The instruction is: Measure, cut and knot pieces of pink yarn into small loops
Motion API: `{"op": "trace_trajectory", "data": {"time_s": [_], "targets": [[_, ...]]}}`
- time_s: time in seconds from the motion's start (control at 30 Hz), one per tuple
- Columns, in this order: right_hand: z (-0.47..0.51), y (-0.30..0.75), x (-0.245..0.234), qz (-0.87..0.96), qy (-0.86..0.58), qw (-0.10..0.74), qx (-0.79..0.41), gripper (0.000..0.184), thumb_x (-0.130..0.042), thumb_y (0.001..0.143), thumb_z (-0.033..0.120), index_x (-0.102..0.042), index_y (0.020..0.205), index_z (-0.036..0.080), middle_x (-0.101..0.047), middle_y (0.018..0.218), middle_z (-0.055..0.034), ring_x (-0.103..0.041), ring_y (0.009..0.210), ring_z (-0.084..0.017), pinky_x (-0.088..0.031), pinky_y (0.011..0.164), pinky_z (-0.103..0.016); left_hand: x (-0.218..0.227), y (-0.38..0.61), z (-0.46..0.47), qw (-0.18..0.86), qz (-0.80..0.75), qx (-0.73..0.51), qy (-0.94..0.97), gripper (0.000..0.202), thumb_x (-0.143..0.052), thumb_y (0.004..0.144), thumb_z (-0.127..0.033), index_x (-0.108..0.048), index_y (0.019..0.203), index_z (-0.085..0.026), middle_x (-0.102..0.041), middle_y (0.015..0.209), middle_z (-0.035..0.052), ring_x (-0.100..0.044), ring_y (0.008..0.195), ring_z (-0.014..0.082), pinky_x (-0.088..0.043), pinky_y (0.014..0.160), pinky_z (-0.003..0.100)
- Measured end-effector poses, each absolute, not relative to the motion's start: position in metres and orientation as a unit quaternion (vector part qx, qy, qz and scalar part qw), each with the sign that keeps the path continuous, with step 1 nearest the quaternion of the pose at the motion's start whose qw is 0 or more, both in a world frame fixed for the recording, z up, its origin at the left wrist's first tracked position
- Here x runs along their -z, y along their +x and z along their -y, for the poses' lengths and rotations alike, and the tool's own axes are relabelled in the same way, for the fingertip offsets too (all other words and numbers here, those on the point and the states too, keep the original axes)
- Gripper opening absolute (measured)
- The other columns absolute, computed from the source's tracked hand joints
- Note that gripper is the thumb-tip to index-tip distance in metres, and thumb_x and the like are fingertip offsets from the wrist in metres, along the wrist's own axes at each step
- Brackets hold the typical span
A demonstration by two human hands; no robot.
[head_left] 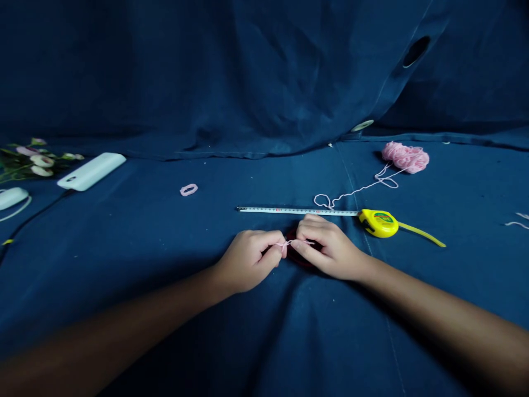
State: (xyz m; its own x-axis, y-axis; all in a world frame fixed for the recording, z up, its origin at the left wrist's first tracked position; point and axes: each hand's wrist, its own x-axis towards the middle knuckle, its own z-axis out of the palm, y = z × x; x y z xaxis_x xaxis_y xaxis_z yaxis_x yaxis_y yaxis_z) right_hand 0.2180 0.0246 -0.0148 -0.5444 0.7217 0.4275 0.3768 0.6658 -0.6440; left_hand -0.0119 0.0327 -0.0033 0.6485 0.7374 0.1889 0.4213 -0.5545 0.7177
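Close together at the centre, both my hands pinch a short piece of pink yarn (288,242). My left hand (253,259) is closed, thumb against forefinger, on one side of it. On the other side my right hand (328,245) grips it the same way, and a yarn end sticks out past the thumb. Partly hidden beneath my hands lies a dark red object (301,256) whose kind I cannot make out. Just beyond them stretches the extended blade of a yellow tape measure (379,223).
A pink yarn ball (405,157) with a loose trailing strand lies at the back right. A small pink yarn loop (189,190) is left of centre. To the far left are a white device (91,172) with a black cable, and artificial flowers (39,160). Blue cloth (144,231) covers the surface.
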Motion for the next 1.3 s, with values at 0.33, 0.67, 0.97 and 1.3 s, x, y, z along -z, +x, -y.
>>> {"op": "trace_trajectory", "data": {"time_s": [0.33, 0.67, 0.97, 1.3], "targets": [[-0.0236, 0.2197, 0.0123, 0.842, -0.304, 0.358, -0.265, 0.031, -0.048, 0.107, 0.025, -0.058, 0.078, 0.019, -0.062, 0.072, -0.0008, -0.052, 0.071, -0.016, -0.041, 0.078, -0.034, 0.005, -0.0075, -0.0318, 0.298, -0.381, -0.237, 0.843, 0.036, -0.05, 0.102, -0.027, -0.067, 0.072, -0.017, -0.063, 0.062, -0.0033, -0.054, 0.059, 0.0102, -0.037, 0.06, 0.025], [-0.0233, 0.2186, 0.0139, 0.83, -0.327, 0.37, -0.261, 0.019, -0.057, 0.104, 0.024, -0.066, 0.088, 0.019, -0.068, 0.079, -0.0013, -0.057, 0.075, -0.015, -0.044, 0.077, -0.032, 0.0075, -0.0065, -0.0317, 0.277, -0.378, -0.246, 0.849, 0.035, -0.053, 0.1, -0.027, -0.053, 0.067, -0.017, -0.053, 0.061, -0.0055, -0.048, 0.058, 0.0082, -0.033, 0.06, 0.025], [-0.0232, 0.2177, 0.0133, 0.833, -0.319, 0.372, -0.258, 0.018, -0.062, 0.102, 0.023, -0.068, 0.086, 0.019, -0.07, 0.077, -0.0002, -0.058, 0.074, -0.014, -0.043, 0.077, -0.031, 0.0091, -0.0073, -0.0315, 0.256, -0.381, -0.224, 0.859, 0.032, -0.051, 0.1, -0.025, -0.054, 0.07, -0.018, -0.055, 0.064, -0.0043, -0.05, 0.062, 0.01, -0.032, 0.062, 0.027], [-0.0217, 0.2183, 0.0146, 0.84, -0.289, 0.363, -0.283, 0.019, -0.06, 0.103, 0.025, -0.07, 0.087, 0.02, -0.07, 0.076, -0.0022, -0.056, 0.069, -0.015, -0.045, 0.074, -0.034, 0.0041, -0.0053, -0.0318, 0.27, -0.389, -0.229, 0.85, 0.027, -0.048, 0.103, -0.025, -0.064, 0.081, -0.019, -0.063, 0.069, -0.0038, -0.056, 0.063, 0.0104, -0.036, 0.062, 0.024]]}}
